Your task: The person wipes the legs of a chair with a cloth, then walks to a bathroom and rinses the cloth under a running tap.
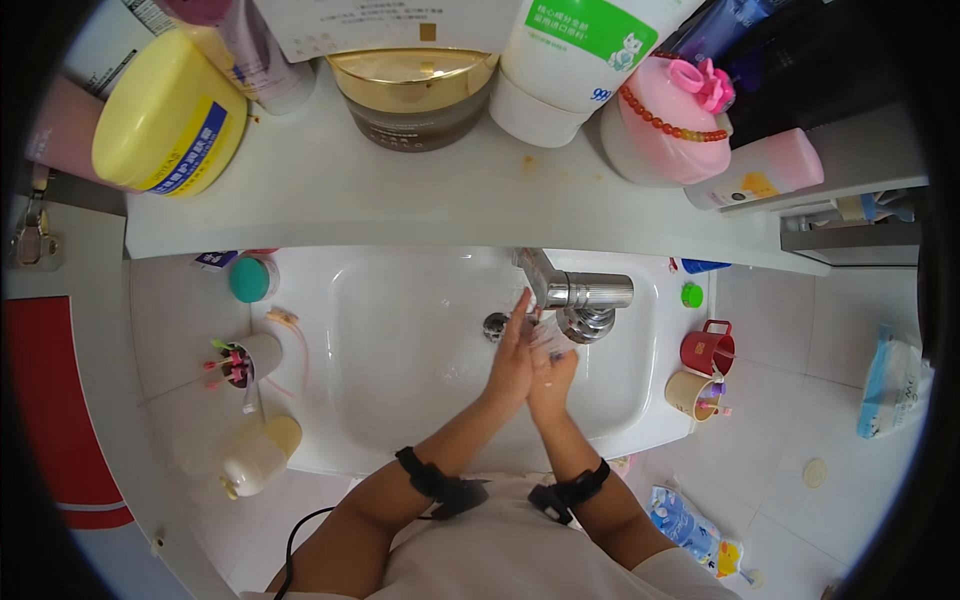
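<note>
My left hand (pixel 514 366) and my right hand (pixel 553 381) meet over a white washbasin (pixel 397 360), below a chrome faucet (pixel 589 291). Clear water (pixel 551 337) streams onto them. The left fingers stretch up towards the spout, its palm turned to the right hand. The right hand looks curled, its fingers partly hidden by water and the left hand; whether it holds anything cannot be told. Just left of the left fingertips is the dark drain (pixel 495 326). Black straps with small devices circle both forearms, with a cable near the left arm.
A white shelf (pixel 450 202) overhangs the basin's far side, bearing jars and tubes. On the basin's left rim stand a teal-lidded jar (pixel 251 280), a toothbrush cup (pixel 259 358) and a pump bottle (pixel 259 457). A red mug (pixel 705 352) and a beige cup (pixel 684 394) occupy the right rim.
</note>
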Available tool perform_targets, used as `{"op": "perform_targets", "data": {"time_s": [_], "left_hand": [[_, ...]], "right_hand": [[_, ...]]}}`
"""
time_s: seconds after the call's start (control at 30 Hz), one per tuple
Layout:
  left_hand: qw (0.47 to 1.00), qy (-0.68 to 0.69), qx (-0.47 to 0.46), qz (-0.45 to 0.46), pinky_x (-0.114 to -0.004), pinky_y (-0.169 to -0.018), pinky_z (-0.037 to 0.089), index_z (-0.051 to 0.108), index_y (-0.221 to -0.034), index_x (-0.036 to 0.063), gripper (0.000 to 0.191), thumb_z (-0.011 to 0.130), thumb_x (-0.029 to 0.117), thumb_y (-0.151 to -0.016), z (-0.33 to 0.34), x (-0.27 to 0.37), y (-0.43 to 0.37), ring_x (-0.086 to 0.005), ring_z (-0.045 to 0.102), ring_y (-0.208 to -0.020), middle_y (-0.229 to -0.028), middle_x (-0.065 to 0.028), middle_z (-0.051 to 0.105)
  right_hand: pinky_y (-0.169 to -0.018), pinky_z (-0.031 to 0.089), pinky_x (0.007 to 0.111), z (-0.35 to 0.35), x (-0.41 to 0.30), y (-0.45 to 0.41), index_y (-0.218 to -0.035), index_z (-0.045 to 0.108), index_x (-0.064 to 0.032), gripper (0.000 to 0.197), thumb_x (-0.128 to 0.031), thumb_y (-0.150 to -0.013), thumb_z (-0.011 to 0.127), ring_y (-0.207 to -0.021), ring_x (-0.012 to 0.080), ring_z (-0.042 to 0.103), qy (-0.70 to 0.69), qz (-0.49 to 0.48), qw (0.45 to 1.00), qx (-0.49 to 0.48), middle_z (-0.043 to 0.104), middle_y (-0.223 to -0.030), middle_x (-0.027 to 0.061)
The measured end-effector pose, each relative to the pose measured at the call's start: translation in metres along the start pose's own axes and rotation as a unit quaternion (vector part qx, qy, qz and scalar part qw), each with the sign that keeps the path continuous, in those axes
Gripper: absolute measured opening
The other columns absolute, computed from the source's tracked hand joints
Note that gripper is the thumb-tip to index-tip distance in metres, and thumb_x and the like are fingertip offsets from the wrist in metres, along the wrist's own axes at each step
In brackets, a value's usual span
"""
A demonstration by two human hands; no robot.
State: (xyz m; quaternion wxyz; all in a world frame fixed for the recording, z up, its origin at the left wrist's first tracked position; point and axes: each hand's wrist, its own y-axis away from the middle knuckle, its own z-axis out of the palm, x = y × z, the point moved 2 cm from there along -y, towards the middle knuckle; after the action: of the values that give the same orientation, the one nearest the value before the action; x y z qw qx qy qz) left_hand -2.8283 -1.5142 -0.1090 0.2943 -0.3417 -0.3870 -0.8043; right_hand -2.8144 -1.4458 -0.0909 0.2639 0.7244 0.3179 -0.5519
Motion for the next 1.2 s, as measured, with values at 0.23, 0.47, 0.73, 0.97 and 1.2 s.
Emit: {"op": "perform_targets", "data": {"time_s": [0.23,0.47,0.73,0.97,1.2], "left_hand": [[1.0,0.025,0.007,0.007,-0.031,-0.099,0.027,0.03,-0.13,-0.0013,0.048,0.033,0.001,-0.082,0.009,0.006,-0.007,-0.0216,0.04,-0.116,-0.124,-0.0145,0.044],[0.985,-0.153,-0.018,0.081,-0.031,-0.09,0.035,0.025,-0.134,0.0035,0.051,0.034,0.0,-0.084,0.032,0.002,0.008,-0.0201,0.047,-0.101,-0.11,-0.0122,0.05],[0.995,0.066,0.059,-0.04,-0.028,-0.096,0.029,0.016,-0.135,-0.0025,0.054,0.032,-0.001,-0.083,0.036,0.031,0.013,-0.0168,0.041,-0.111,-0.118,-0.0105,0.047],[0.993,0.119,-0.011,0.001,-0.029,-0.099,0.026,0.024,-0.132,-0.0034,0.048,0.032,0.002,-0.085,0.021,0.028,-0.019,-0.0199,0.04,-0.115,-0.123,-0.0113,0.044],[0.996,0.02,0.028,-0.087,-0.03,-0.102,0.024,0.028,-0.13,-0.0038,0.043,0.029,0.001,-0.088,0.044,0.03,0.019,-0.0222,0.035,-0.121,-0.129,-0.015,0.039]], "right_hand": [[-0.071,0.043,0.025,0.001,-0.021,0.007,-0.097,0.05,0.0041,0.033,-0.024,-0.08,0.056,-0.081,0.012,0.051,-0.029,0.025,0.998,0.046,0.056,-0.093,0.0089],[-0.078,0.041,0.026,-0.032,0.046,-0.009,-0.102,0.049,0.0042,0.038,-0.027,-0.08,0.053,-0.091,0.0142,0.049,0.086,0.033,0.995,0.028,0.055,-0.098,0.0097],[-0.082,0.039,0.029,-0.025,0.006,-0.005,-0.109,0.044,0.0039,0.048,-0.029,-0.077,0.059,-0.094,0.0168,0.05,0.048,0.088,0.995,-0.02,0.052,-0.103,0.0109],[-0.073,0.042,0.028,-0.009,-0.039,0.001,-0.082,0.054,0.0034,0.023,-0.017,-0.074,0.061,-0.079,0.0132,0.051,-0.024,0.047,0.997,0.064,0.058,-0.08,0.0076],[-0.068,0.042,0.027,-0.031,0.006,-0.01,-0.077,0.054,0.0024,0.019,-0.017,-0.075,0.057,-0.073,0.012,0.051,0.002,0.051,0.993,0.111,0.057,-0.076,0.0058]]}}
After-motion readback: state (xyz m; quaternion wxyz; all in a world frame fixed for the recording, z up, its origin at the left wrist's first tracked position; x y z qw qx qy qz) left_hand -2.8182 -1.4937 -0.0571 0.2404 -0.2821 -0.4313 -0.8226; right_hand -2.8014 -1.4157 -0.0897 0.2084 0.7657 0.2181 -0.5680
